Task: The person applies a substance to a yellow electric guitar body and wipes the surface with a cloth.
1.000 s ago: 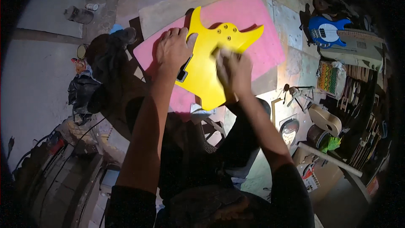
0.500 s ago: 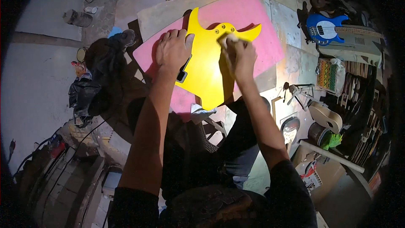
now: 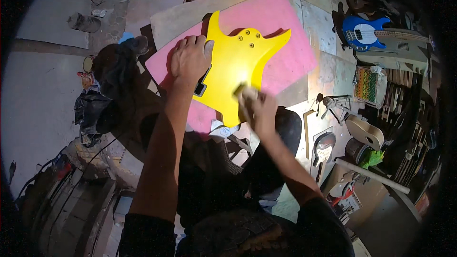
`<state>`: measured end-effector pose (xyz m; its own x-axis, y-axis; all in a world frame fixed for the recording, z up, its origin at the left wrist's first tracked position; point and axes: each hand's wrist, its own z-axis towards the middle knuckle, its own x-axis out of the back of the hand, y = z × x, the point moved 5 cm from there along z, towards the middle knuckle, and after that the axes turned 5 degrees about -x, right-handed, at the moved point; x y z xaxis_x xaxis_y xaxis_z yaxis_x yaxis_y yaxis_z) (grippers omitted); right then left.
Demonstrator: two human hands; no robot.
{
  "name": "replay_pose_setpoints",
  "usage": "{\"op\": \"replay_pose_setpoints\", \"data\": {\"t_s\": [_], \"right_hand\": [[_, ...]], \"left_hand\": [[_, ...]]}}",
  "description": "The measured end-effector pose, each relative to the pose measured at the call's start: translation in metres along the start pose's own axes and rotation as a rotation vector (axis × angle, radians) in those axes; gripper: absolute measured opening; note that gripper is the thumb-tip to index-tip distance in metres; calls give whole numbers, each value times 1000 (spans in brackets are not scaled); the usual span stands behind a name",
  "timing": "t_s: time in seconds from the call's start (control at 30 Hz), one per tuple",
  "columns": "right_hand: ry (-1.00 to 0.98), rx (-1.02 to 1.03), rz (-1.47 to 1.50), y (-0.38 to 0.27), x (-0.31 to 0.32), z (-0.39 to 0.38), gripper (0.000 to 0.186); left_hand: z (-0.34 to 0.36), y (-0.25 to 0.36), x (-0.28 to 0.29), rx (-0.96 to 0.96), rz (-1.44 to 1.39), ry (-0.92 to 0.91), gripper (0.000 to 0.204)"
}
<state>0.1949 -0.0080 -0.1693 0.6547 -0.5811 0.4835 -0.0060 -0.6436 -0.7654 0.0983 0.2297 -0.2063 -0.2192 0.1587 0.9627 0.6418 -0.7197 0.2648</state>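
A yellow guitar body [image 3: 228,62], with four holes near its horned end and a dark cavity at its left edge, lies on a pink mat [image 3: 290,43]. My left hand [image 3: 190,57] rests on that left edge with fingers stretched out. My right hand [image 3: 259,112] is closed on a small, blurred block [image 3: 245,91], dark on one side and pale on the other, over the lower right part of the body.
A blue bass guitar [image 3: 362,32], a pale guitar body [image 3: 365,132] and a metal pedal stand [image 3: 330,104] are at the right. Dark cloths and bags [image 3: 93,112] lie at the left. A drab board [image 3: 181,12] is under the mat.
My right hand with the block has moved from the upper middle of the yellow body down toward its lower end. My left hand stays on the left edge.
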Motion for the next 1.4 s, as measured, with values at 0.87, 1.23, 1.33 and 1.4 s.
{"op": "replay_pose_setpoints", "data": {"t_s": [0.87, 1.23, 1.33, 1.4], "right_hand": [[-226, 96, 28, -13, -15, -36, 28], [-273, -250, 566, 13, -29, 13, 20], [-64, 240, 20, 21, -24, -27, 17], [-275, -270, 307, 4, -26, 0, 22]], "left_hand": [[-1, 0, 1, -4, -34, -5, 37], [1, -1, 4, 22, -93, 0, 37], [1, 0, 0, 29, -85, 7, 36], [-1, -2, 1, 10, -102, 33, 36]]}}
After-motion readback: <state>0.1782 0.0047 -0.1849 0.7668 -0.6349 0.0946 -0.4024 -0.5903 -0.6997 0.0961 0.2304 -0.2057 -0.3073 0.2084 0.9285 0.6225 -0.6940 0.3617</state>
